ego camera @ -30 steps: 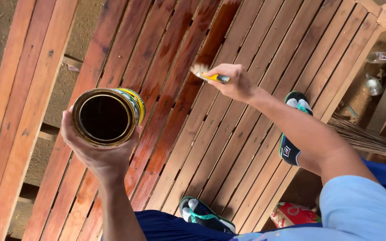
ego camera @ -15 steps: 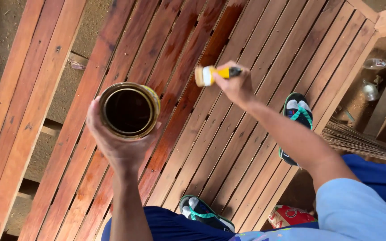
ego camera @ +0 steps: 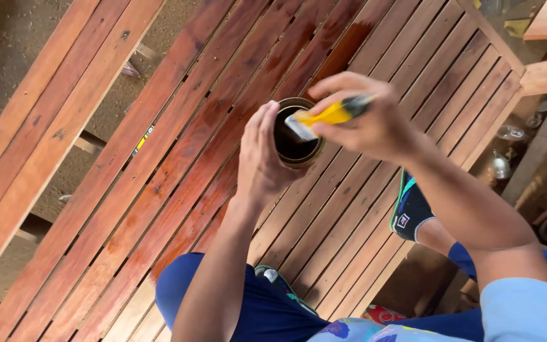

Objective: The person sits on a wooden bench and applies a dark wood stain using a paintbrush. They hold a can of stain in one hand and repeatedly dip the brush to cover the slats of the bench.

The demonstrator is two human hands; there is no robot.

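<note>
Your left hand (ego camera: pixel 262 155) is wrapped around a small round can (ego camera: pixel 295 133). The fingers (ego camera: pixel 266 130) curl up its near side and grip it tight, so the can stays put in the air with its open top facing up at you. Inside it looks dark, like a brown stain or varnish.

Your right hand (ego camera: pixel 371 120) is clenched around a paintbrush (ego camera: pixel 324 117) with a yellow handle. You pinch the handle near the middle, so you can point the brush well. The pale bristles (ego camera: pixel 295 126) dip down into the mouth of the can. I cannot tell how deep they go, because the dark inside hides the tips.

You hold the can close to the brush hand, just above the slatted wooden platform (ego camera: pixel 128 177). It hangs right over the boards, so any drips would land on wood.

The boards in the middle look dark, red and shiny, like they are wet. The boards to the right are paler and dull, so they look bare.

You are standing on the pale boards. One sandal (ego camera: pixel 409 212) with a green strap shows under your right arm. Another sandal (ego camera: pixel 280 282) peeks out by your blue shorts (ego camera: pixel 254 310).

Off the platform on the right, there are some glass bottles (ego camera: pixel 508 136) on the dirt ground (ego camera: pixel 7 38).
</note>
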